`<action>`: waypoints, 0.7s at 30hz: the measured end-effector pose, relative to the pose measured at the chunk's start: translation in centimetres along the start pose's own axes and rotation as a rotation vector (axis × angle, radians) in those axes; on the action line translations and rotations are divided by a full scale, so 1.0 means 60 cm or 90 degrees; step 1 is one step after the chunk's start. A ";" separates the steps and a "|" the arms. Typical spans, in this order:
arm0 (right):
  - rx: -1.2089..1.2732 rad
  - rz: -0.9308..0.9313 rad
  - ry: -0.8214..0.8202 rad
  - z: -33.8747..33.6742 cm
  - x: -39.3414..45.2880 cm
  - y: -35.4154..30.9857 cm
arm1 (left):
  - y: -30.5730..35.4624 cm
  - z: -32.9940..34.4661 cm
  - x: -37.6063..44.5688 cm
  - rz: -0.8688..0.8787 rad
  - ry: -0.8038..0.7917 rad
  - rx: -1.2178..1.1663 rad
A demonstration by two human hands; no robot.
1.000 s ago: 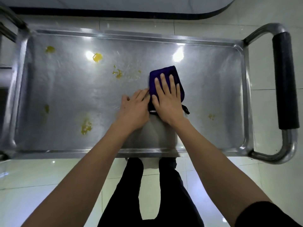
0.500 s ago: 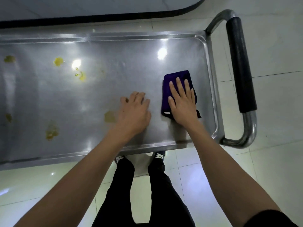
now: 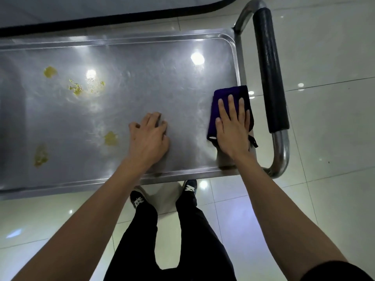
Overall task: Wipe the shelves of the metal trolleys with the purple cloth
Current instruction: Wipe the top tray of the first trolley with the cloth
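One purple cloth (image 3: 227,106) lies folded at the right edge of the trolley shelf (image 3: 142,57), pressed under the right hand (image 3: 233,130), fingers straight and slightly spread. Left hand (image 3: 149,138) rests bare on the steel, fingers bent. Five yellow stains (image 3: 110,138) mark the shelf; glossy white floor tiles (image 3: 324,138) surround it.

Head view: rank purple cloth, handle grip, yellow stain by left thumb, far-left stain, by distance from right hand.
1. Purple cloth, under the right hand.
2. Handle grip, just right.
3. Yellow stain, left of the left hand.
4. Far-left stain, near the shelf's left end.
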State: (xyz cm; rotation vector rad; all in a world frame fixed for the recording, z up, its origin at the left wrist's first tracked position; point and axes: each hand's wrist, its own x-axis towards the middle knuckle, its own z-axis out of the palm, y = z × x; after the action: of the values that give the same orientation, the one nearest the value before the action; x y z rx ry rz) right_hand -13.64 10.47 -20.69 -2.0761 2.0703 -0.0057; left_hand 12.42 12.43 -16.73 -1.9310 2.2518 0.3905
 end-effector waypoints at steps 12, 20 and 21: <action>0.023 -0.020 -0.010 0.053 -0.062 -0.209 | -0.093 -0.006 -0.041 0.043 0.033 -0.031; 0.016 -0.079 -0.014 0.091 -0.076 -0.377 | -0.263 0.021 -0.152 -0.032 0.087 -0.053; 0.019 -0.088 -0.014 0.096 -0.077 -0.401 | -0.272 0.024 -0.158 -0.036 0.083 -0.050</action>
State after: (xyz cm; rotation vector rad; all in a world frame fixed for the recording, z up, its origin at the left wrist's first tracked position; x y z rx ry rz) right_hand 10.95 15.70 -22.06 -2.1875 1.8985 -0.0340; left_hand 29.98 19.59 -17.06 -2.1122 2.2856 0.3621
